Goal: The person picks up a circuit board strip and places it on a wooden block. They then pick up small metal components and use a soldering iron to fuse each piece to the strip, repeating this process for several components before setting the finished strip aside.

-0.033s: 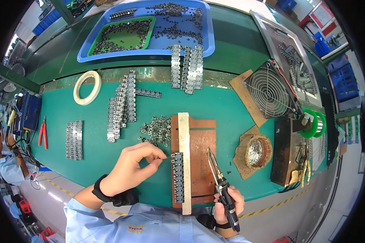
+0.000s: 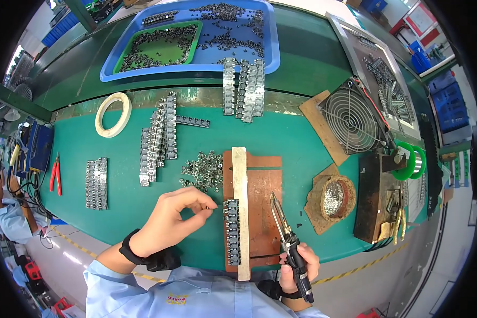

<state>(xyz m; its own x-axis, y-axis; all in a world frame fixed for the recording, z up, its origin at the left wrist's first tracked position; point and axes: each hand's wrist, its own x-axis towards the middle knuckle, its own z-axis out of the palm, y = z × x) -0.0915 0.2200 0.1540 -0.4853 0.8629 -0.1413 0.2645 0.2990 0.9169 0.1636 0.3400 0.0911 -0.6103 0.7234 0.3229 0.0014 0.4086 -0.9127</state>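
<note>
On the green counter (image 2: 127, 153), a silvery metal-part heap (image 2: 204, 170) is lying left of a rectangular brown board (image 2: 262, 222); a round brown dish (image 2: 349, 200) is sitting right of the board. Behind them, a rectangular blue tray (image 2: 273, 47) is holding a rectangular green tray (image 2: 163, 54).

Yellow-striped grey floor (image 2: 344, 299) shows beyond the green workbench (image 2: 286, 135).

Soldering iron (image 2: 290, 245) in right grip (image 2: 311, 262)

Bright light across my green mat (image 2: 127, 159), glare streaking the floor (image 2: 71, 258), my soldering iron (image 2: 290, 243) crisp, the fisheye bending edges toward black corners!
</note>
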